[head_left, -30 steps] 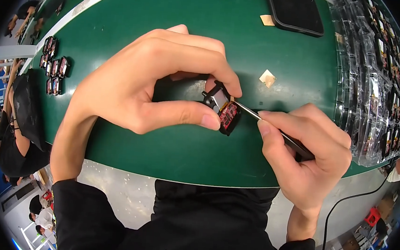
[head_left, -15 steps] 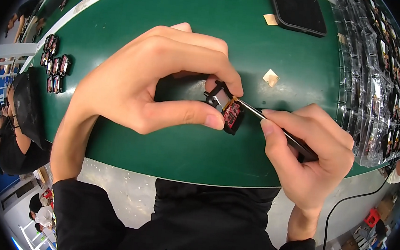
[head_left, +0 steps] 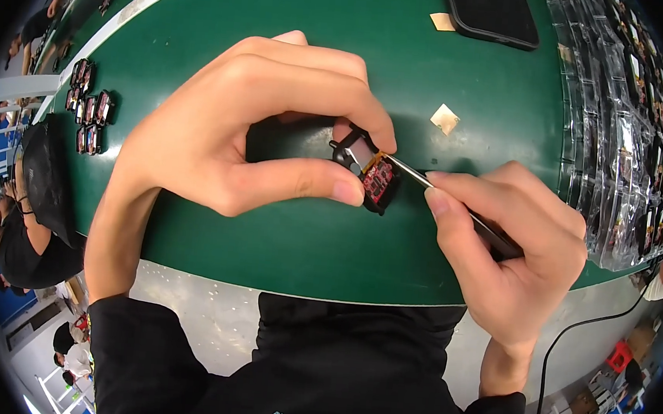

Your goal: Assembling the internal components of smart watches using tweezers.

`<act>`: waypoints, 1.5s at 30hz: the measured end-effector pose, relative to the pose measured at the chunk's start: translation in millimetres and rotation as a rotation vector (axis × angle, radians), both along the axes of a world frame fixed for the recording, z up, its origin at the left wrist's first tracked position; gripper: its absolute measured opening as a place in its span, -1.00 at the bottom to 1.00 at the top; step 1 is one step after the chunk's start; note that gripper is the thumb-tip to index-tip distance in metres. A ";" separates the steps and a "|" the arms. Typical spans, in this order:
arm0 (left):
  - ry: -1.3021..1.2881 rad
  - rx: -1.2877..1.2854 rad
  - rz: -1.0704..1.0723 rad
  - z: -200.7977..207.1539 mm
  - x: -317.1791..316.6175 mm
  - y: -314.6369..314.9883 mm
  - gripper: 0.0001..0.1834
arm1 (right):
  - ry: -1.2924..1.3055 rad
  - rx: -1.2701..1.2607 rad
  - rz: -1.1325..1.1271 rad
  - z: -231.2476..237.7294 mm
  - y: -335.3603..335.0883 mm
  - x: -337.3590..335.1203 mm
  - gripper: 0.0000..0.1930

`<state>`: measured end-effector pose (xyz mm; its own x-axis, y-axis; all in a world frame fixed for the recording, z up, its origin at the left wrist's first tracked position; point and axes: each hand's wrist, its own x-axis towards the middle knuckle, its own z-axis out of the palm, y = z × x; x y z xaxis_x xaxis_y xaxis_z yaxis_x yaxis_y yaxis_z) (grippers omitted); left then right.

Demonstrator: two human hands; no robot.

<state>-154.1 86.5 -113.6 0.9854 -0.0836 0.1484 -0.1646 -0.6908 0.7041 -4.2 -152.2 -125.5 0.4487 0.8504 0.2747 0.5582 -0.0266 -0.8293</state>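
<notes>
My left hand [head_left: 256,131] pinches a small black electronic device case [head_left: 380,197] between thumb and forefinger, above the green table. The case lies open, showing a red circuit board, a grey rectangular part and a strip of orange flex cable. My right hand [head_left: 510,256] is closed around slim tweezers [head_left: 412,172] with a silver tip and dark body. Their tip reaches the case's upper right edge, by the orange strip and close to my left forefinger. Whether the tip grips anything is too small to tell.
Clear plastic trays [head_left: 620,152] holding several similar devices are stacked along the right. More cases [head_left: 90,106] sit at the table's left. A black phone [head_left: 493,13] lies at the far side, near small beige paper squares [head_left: 445,119]. Another person [head_left: 28,249] sits at left.
Both hands, with the case and tweezers, have shifted slightly left and up in the picture. The case is turned a little, showing more of its red board. Both grips stay the same.
</notes>
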 end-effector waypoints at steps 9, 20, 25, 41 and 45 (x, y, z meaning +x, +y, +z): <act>-0.002 0.009 -0.009 0.2 -0.7 0.9 -0.45 | 0.013 -0.005 -0.023 0.3 -0.9 -1.3 -0.79; 0.002 0.007 -0.004 2.0 -1.5 0.0 -0.47 | -0.004 0.003 0.009 0.1 -0.6 -1.7 -0.78; -0.012 0.011 -0.014 0.8 -1.4 1.7 -0.47 | -0.034 -0.001 0.010 2.2 -3.4 -1.9 -0.79; -0.047 0.186 0.081 15.4 1.6 -10.4 -0.40 | 0.099 0.188 -0.172 0.1 -7.2 4.8 -0.85; -0.103 -0.015 0.261 15.2 2.4 7.1 -0.46 | 0.167 0.223 -0.166 2.0 -8.2 1.5 -0.88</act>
<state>-151.7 93.6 -98.4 0.9529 0.1744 0.2481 -0.0534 -0.7089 0.7033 -2.7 -160.5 -123.4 0.6311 0.6889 0.3566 0.4168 0.0865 -0.9049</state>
